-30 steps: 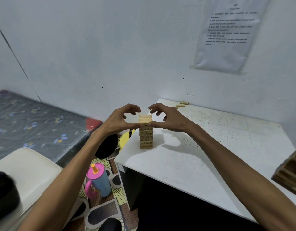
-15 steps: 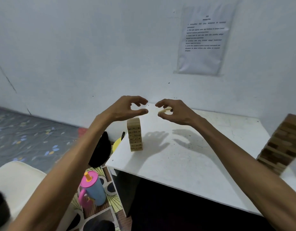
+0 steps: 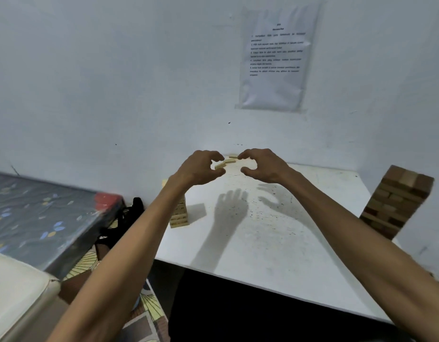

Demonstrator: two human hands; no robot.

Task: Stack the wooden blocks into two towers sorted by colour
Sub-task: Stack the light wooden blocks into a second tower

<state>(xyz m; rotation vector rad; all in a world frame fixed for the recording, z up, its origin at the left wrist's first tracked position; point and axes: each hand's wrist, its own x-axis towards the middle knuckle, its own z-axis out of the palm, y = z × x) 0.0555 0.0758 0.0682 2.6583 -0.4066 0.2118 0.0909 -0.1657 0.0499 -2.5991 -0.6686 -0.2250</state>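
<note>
Three loose pale blocks (image 3: 229, 161) lie flat on the table (image 3: 275, 255), behind and to the right of the pale tower (image 3: 179, 218), close to the wall. They form a short row, and their long axes run roughly from near-left to far-right. Their edges are small and soft. The nearest one shows in the gap between the left hand's (image 3: 201, 169) thumb and forefinger, and it is unclear whether that hand pinches it or only hangs in front of it.

The left fingers are curled. The right hand (image 3: 265, 166), right of the pale tower, is also curled in a claw. Bare table shows between its thumb and fingers, so it holds nothing. Its forefinger tip is just beside the farthest block, but contact is unclear.

The pale tower stands upright with its long axis vertical. The left forearm hides most of its upper half, leaving only a top corner and the lower layers visible.

The dark tower (image 3: 398, 201), well apart to the right of the pale tower, is blurred and looks tilted near the frame edge.
</note>
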